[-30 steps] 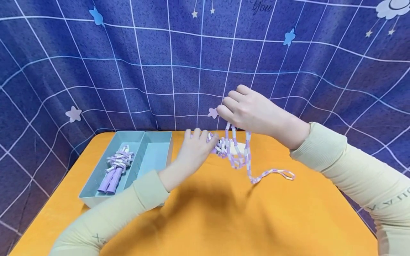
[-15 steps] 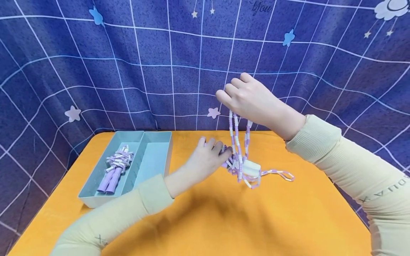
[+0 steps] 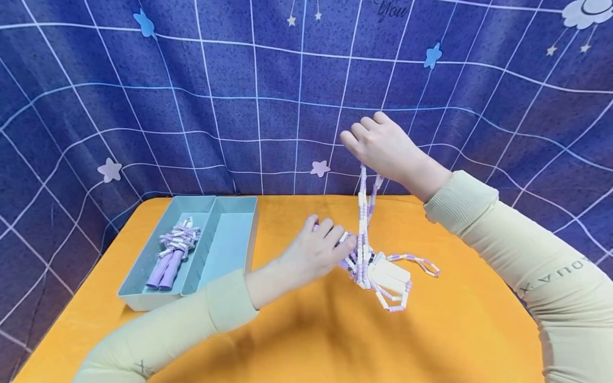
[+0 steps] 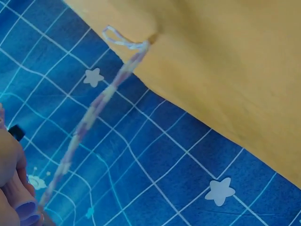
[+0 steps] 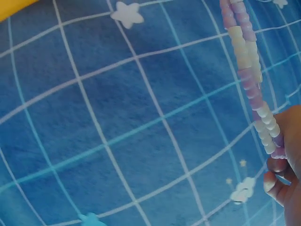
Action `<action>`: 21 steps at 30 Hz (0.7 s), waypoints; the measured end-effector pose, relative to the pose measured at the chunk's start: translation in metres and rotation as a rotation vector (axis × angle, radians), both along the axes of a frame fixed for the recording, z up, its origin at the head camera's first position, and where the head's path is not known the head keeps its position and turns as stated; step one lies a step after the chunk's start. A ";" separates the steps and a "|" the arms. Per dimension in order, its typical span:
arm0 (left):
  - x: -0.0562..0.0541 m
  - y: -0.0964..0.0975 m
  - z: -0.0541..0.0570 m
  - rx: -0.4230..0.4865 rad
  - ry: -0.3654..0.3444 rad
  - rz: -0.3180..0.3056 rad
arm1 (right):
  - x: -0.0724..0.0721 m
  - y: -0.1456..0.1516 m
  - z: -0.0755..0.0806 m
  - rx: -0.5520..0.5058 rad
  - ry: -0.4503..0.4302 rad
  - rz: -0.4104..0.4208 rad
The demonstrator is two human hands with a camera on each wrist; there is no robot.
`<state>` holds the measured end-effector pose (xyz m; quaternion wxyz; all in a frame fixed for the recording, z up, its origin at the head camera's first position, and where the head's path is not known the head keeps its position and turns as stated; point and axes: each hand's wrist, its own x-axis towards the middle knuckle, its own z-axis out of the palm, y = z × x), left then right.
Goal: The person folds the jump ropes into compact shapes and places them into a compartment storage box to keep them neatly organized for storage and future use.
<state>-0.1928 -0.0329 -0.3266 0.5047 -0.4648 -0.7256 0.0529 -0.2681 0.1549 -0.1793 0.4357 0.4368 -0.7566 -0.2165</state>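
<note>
A purple and white beaded jump rope (image 3: pixel 362 223) stretches between my hands. My left hand (image 3: pixel 311 252) grips its bundled end low over the table; in the left wrist view, purple handles (image 4: pixel 27 211) poke out of that grip. A flat white piece (image 3: pixel 390 275) sits beside the bundle, with a bead loop hanging under it. Raised higher, to the right, my right hand (image 3: pixel 385 148) holds the rope's upper strands, and the beads (image 5: pixel 249 84) run up from its curled fingers in the right wrist view. One tail of the rope (image 3: pixel 414 260) trails right.
Back left on the orange table (image 3: pixel 455 330) stands a pale blue two-part box (image 3: pixel 254 226). Its left compartment holds another beaded jump rope (image 3: pixel 178 242), wrapped up, with purple handles. A blue curtain (image 3: pixel 268 117) with a grid and stars hangs behind.
My left hand has moved right and nearer with the bundle. The right hand has risen and shifted slightly right, drawing the strands up, and the white piece now shows more fully.
</note>
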 end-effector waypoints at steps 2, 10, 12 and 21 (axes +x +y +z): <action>0.003 0.000 0.002 0.024 -0.016 -0.022 | -0.004 0.004 -0.006 -0.006 -0.011 -0.005; 0.008 -0.008 0.010 0.113 -0.058 -0.027 | -0.018 0.020 -0.039 -0.031 -0.051 0.014; 0.008 -0.010 0.011 0.130 -0.063 -0.024 | -0.021 0.024 -0.047 -0.037 -0.057 0.029; 0.007 -0.023 0.017 0.213 -0.116 -0.013 | -0.034 0.036 -0.086 -0.074 -0.084 0.099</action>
